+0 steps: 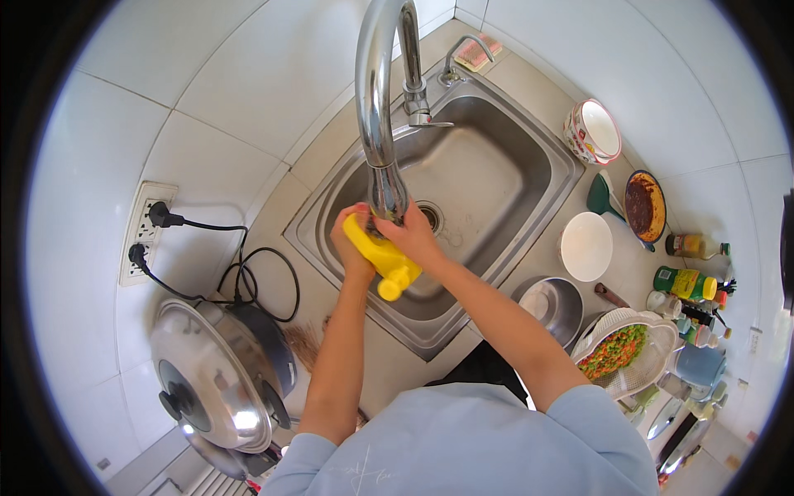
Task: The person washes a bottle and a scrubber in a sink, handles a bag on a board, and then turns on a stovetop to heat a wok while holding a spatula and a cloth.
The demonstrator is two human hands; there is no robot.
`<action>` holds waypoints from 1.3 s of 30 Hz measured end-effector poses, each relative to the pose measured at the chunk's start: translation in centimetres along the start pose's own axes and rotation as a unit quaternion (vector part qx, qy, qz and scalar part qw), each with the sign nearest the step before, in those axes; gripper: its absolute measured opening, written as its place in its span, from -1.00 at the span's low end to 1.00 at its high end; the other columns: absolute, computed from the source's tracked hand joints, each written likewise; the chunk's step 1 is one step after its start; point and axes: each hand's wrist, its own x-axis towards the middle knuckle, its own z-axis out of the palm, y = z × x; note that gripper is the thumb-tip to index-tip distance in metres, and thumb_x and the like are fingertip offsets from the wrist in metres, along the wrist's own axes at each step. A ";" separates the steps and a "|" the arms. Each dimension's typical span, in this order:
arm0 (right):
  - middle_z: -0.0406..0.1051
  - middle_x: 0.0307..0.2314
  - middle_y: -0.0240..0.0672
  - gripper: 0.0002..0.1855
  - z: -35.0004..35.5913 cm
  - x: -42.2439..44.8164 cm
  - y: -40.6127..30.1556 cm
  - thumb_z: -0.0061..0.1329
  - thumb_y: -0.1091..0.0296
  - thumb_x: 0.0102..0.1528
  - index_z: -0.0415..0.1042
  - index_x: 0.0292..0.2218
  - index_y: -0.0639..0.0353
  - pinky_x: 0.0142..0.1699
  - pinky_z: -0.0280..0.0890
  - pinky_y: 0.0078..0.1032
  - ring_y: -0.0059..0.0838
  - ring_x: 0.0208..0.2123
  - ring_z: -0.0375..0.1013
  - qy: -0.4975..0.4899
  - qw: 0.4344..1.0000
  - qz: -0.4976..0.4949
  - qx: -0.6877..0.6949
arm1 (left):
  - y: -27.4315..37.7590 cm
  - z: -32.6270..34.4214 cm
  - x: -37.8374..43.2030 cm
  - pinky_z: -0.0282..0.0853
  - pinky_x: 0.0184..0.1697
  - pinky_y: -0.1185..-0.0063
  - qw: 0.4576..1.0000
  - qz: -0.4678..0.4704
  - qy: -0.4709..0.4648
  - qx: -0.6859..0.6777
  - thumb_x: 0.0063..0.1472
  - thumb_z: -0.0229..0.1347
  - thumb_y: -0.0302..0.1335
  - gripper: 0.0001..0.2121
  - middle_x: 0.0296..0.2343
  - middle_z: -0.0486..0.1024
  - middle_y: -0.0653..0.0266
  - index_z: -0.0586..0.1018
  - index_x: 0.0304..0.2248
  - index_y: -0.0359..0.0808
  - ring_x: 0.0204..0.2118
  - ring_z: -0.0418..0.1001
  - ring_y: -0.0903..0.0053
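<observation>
Below the tall chrome faucet [377, 93], a yellow plastic bottle [388, 257] is tilted over the stainless steel sink [471, 167], its yellow cap toward me. My left hand [352, 245] grips the bottle from the left side. Against the bottle's right side and close under the spray head [388, 186] lies my right hand [410, 239]. Its fingers are partly hidden by the spout, so its hold cannot be made out. Beneath and right of that hand, the drain [429, 214] shows in part.
Right of the sink stand stacked bowls [592, 132], a white bowl [586, 247], a metal pot [555, 307] and a white basket [660, 347] with diced vegetables. Left are a lidded steel pan [211, 378] and black power cords [296, 285]. A small tap [468, 40] rises behind.
</observation>
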 end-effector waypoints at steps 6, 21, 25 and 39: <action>0.37 -0.34 -0.13 -0.45 -1.2 4.6 3.8 -0.02 0.16 -0.13 0.20 -0.12 0.20 -0.18 0.23 -0.44 -0.23 -0.29 0.37 -0.062 0.993 0.098 -0.029 | 1.7 -0.8 -0.2 0.33 -0.31 0.56 0.998 0.031 0.011 -0.044 0.04 0.10 -0.23 -0.65 -0.48 0.35 0.24 0.27 -0.35 -0.30 -0.36 0.39 0.44; 0.33 -0.25 -0.07 -0.52 -0.5 4.5 2.9 -0.04 0.26 -0.10 0.22 -0.12 0.20 -0.14 0.20 -0.45 -0.26 -0.19 0.33 -0.075 0.997 -0.004 -0.035 | 3.6 -1.0 0.2 0.06 0.00 0.44 0.976 0.129 -0.139 0.110 -0.13 0.17 -0.41 -0.79 -0.13 0.20 0.11 0.42 -0.52 -0.33 0.00 0.14 0.25; 0.31 -0.21 -0.06 -0.50 -2.7 9.8 4.4 -0.05 0.10 -0.14 0.31 -0.18 0.18 -0.21 0.26 -0.38 -0.28 -0.18 0.33 -0.335 0.935 -0.024 -0.112 | 2.6 -0.5 0.9 0.00 0.05 0.40 0.976 0.116 -0.163 0.084 -0.10 0.18 -0.36 -0.76 0.00 0.09 0.07 0.41 -0.51 -0.31 0.06 0.06 0.18; 0.39 -0.50 -0.22 -0.54 -2.7 -1.6 5.1 -0.10 0.05 -0.02 0.22 -0.14 0.12 -0.36 0.23 -0.47 -0.42 -0.47 0.36 0.042 0.983 0.139 -0.116 | 1.2 0.7 1.0 0.36 -0.36 0.58 0.987 0.043 0.087 -0.132 0.00 0.08 -0.56 -0.88 -0.45 0.42 0.17 0.40 -0.43 -0.35 -0.40 0.41 0.46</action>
